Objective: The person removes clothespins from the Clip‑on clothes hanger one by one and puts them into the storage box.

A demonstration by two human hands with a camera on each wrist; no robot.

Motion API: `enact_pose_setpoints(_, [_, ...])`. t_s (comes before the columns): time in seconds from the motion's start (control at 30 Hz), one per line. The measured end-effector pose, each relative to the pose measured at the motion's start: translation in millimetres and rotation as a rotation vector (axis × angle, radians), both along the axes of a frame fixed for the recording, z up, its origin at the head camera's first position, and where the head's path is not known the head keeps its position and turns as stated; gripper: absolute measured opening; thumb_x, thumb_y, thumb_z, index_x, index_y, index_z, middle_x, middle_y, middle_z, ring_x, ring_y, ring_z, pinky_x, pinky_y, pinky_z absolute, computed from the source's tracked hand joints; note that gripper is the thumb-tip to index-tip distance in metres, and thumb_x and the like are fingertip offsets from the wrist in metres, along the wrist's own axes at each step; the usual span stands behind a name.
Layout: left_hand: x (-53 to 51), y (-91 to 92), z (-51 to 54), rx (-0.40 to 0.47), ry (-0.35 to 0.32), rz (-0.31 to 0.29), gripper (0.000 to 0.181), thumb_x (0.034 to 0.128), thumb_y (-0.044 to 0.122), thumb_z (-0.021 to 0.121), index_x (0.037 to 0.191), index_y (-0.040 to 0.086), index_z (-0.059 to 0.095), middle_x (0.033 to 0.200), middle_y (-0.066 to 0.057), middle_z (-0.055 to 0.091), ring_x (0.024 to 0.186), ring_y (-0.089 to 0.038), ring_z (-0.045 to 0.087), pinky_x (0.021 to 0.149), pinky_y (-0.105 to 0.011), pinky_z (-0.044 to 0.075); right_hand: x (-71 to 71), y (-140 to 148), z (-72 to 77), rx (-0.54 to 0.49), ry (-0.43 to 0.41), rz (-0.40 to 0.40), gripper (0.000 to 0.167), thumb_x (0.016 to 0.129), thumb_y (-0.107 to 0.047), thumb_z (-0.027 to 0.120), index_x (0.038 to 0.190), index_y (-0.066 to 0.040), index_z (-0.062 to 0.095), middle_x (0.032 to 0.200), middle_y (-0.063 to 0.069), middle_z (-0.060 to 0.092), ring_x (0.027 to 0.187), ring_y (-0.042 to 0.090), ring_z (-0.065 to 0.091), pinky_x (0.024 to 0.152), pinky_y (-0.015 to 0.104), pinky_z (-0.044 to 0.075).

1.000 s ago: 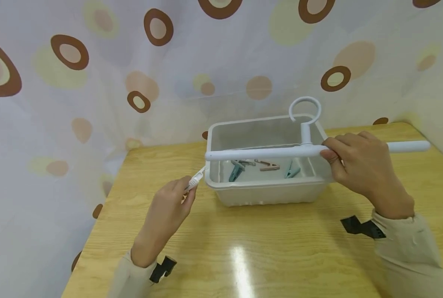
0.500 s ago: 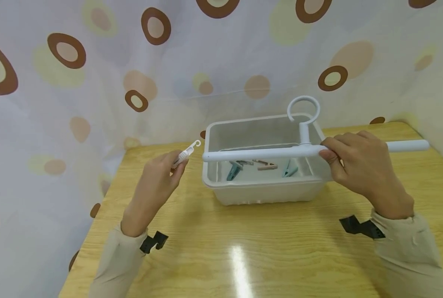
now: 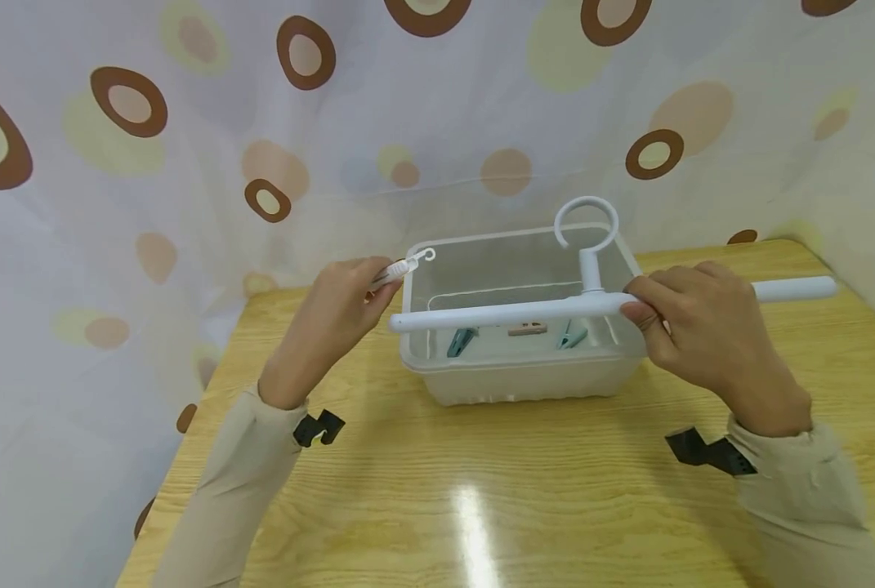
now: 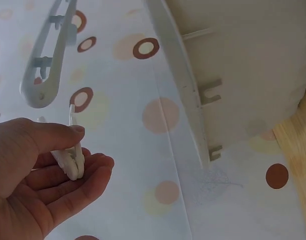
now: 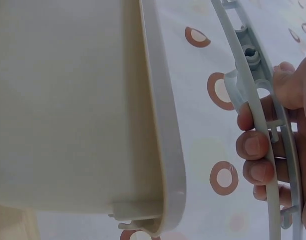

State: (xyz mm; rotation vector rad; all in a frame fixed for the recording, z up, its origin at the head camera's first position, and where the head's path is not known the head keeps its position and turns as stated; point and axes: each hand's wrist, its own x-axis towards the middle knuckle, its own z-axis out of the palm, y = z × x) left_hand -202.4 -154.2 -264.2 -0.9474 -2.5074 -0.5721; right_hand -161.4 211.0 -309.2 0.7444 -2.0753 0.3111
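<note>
My right hand point(image 3: 709, 339) grips a white plastic hanger point(image 3: 496, 314), its long bar level and its round hook point(image 3: 587, 200) pointing up. In the right wrist view, curled fingers point(image 5: 252, 145) wrap the hanger's slotted underside point(image 5: 245, 55). My left hand point(image 3: 337, 322) pinches a small white clothes peg point(image 3: 400, 268) that has a little hook at its end. That peg lies just beyond and above the bar's left end, apart from it. In the left wrist view, the peg point(image 4: 73, 160) sits between thumb and fingers, below the hanger's rounded end point(image 4: 40, 97).
A whitish plastic bin point(image 3: 518, 380) stands on the wooden table point(image 3: 378, 490), beneath the hanger. Inside lie a teal clothes peg point(image 3: 462, 341), another teal peg point(image 3: 573, 337) and a pinkish one point(image 3: 528, 329). A spotted sheet point(image 3: 452, 122) hangs behind.
My left hand first drew back left and up with the peg, then moved right and up beside the bar's end. The hanger's left end has dipped and shifted slightly left.
</note>
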Motion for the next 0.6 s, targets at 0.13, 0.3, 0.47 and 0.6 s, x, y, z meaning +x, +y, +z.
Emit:
enact_pose_setpoints(0.13, [-8.4, 9.4, 10.2, -0.020, -0.004, -0.034, 0.013, 0.0907, 0.005, 0.065, 0.099, -0.004, 0.068, 0.077, -0.008, 0.064, 0.059, -0.018, 0.047, 0.054, -0.027, 0.037, 1.7, -1.7, 0.7, -0.007, -0.004, 0.000, 0.054, 0.102, -0.045, 0.035, 0.075, -0.006, 0.060, 0.060, 0.008, 0.057, 0.055, 0.031, 0.059, 0.062, 0.052, 0.046])
enact_pose_setpoints(0.3, [-17.2, 17.7, 18.3, -0.040, 0.007, -0.075, 0.011, 0.0921, 0.008, 0.064, 0.094, -0.002, 0.067, 0.070, -0.006, 0.058, 0.057, -0.017, 0.042, 0.053, -0.027, 0.033, 2.9, -2.1, 1.5, -0.007, -0.001, -0.001, 0.053, 0.102, -0.044, 0.035, 0.075, -0.006, 0.060, 0.061, 0.008, 0.058, 0.055, 0.031, 0.058, 0.061, 0.052, 0.046])
enact_pose_setpoints(0.47, [-26.3, 23.5, 23.4, -0.069, -0.006, -0.081, 0.013, 0.0922, 0.007, 0.063, 0.097, -0.004, 0.068, 0.074, -0.009, 0.064, 0.057, -0.017, 0.045, 0.054, -0.028, 0.035, 3.5, -2.6, 3.0, -0.005, 0.006, 0.004, 0.053, 0.102, -0.044, 0.036, 0.075, -0.006, 0.060, 0.059, 0.007, 0.056, 0.053, 0.030, 0.057, 0.061, 0.052, 0.046])
enact_pose_setpoints(0.6, [-36.2, 27.5, 23.5, -0.111, -0.068, -0.112, 0.013, 0.0919, 0.007, 0.064, 0.097, -0.004, 0.069, 0.075, -0.009, 0.064, 0.057, -0.018, 0.046, 0.054, -0.028, 0.037, 4.6, -2.9, 4.3, -0.002, 0.006, 0.004, 0.053, 0.102, -0.044, 0.036, 0.074, -0.007, 0.059, 0.058, 0.007, 0.055, 0.052, 0.030, 0.056, 0.061, 0.051, 0.046])
